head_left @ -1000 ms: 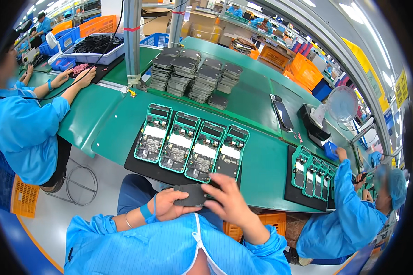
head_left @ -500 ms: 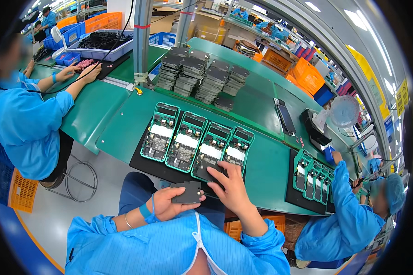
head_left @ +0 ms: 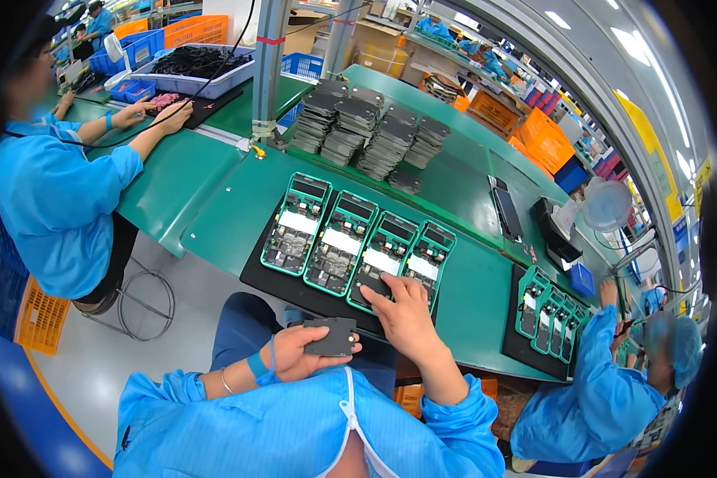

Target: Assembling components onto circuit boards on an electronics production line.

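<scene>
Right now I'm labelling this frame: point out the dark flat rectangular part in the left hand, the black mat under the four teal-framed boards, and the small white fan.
dark flat rectangular part (head_left: 331, 337), head view, top face.
black mat (head_left: 272, 280), head view, bare near-left corner.
small white fan (head_left: 605, 205), head view, grille centre.

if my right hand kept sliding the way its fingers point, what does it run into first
The right hand already rests its fingertips on the third green open device frame on the black mat. Going on up and left, it would probably cross that frame's white inner block first.

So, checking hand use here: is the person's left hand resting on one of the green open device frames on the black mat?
No, the left hand holds a small dark flat rectangular part off the mat, near the lap.
</scene>
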A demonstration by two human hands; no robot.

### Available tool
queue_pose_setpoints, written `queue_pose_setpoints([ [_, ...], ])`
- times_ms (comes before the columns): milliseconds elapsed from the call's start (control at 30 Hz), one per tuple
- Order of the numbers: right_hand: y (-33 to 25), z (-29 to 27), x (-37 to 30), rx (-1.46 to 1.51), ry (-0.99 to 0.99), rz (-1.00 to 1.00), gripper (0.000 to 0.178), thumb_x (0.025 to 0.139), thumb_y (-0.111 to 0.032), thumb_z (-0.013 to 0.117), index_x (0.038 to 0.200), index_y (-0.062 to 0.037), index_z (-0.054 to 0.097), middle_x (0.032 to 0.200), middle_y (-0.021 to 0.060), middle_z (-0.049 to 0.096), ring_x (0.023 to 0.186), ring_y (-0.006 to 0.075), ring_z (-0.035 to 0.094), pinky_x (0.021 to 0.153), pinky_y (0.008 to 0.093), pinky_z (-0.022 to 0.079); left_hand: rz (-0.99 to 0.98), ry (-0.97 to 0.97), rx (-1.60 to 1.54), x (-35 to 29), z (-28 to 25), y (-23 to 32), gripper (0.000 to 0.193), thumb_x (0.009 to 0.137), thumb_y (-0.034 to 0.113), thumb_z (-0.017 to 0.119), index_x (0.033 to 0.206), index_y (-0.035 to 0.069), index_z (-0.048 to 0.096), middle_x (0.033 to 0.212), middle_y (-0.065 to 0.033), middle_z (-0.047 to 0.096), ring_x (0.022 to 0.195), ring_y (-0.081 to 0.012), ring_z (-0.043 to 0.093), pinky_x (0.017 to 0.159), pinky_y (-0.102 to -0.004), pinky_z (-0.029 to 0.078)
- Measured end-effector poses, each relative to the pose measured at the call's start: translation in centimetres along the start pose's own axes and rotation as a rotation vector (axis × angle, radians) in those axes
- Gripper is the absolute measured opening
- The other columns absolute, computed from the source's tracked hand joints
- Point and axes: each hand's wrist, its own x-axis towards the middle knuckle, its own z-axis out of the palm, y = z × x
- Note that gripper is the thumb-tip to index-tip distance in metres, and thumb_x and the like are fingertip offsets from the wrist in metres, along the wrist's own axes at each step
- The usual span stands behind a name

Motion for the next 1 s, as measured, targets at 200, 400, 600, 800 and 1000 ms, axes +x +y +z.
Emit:
queue_pose_setpoints([
  [200,-0.4,-0.9,0.0,0.015,-0.079,-0.023,0.038,0.08,-0.01,0.063,0.116,-0.0221,0.061,0.12,0.0123,0.05,0.107,0.0332,0.045,0.09,0.0435,0.038,-0.016,-0.011,0.043,-0.4,-0.4,0.1,0.047,0.097,0.017,0.035,0.137,-0.007,0.027,0.137,-0.0254,0.037,0.129,-0.0383,0.037,0.108,-0.0454,0.033],
  [400,0.2,-0.7,0.2,0.035,-0.085,-0.026,0.039,0.078,-0.009,0.063,0.114,-0.0225,0.063,0.119,0.0125,0.051,0.108,0.0329,0.045,0.09,0.0438,0.038,0.008,-0.002,0.009,-0.4,-0.5,-0.2,0.044,0.096,0.016,0.039,0.131,-0.009,0.035,0.129,-0.0261,0.046,0.121,-0.0375,0.046,0.102,-0.0442,0.041],
  [600,-2.3,-1.5,0.7,0.146,0.026,-0.103,0.039,0.073,-0.013,0.069,0.112,-0.0129,0.062,0.122,0.0162,0.05,0.112,0.0349,0.047,0.091,0.046,0.039,0.034,-0.013,-0.049,-0.4,-0.6,0.0,0.044,0.096,0.017,0.039,0.131,-0.008,0.036,0.128,-0.0249,0.047,0.12,-0.0355,0.048,0.102,-0.0448,0.04],
  [800,-4.2,-0.6,1.1,0.492,-0.181,-0.231,0.051,0.073,-0.021,0.072,0.121,-0.0111,0.057,0.128,0.0181,0.046,0.114,0.037,0.046,0.095,0.0432,0.04,0.124,-0.014,-0.018,-0.8,-1.1,0.4,0.044,0.095,0.017,0.036,0.134,-0.002,0.035,0.133,-0.0182,0.044,0.122,-0.0306,0.046,0.104,-0.0453,0.037],
  [1000,-3.0,0.7,3.7,0.191,0.059,-0.082,0.043,0.076,-0.022,0.07,0.117,-0.0139,0.06,0.12,0.016,0.05,0.105,0.0352,0.047,0.089,0.0428,0.04,0.256,0.046,-0.142,-1.3,-0.8,1.4,0.04,0.096,0.018,0.037,0.129,-0.004,0.038,0.126,-0.0224,0.048,0.118,-0.0347,0.049,0.102,-0.0489,0.039],
])
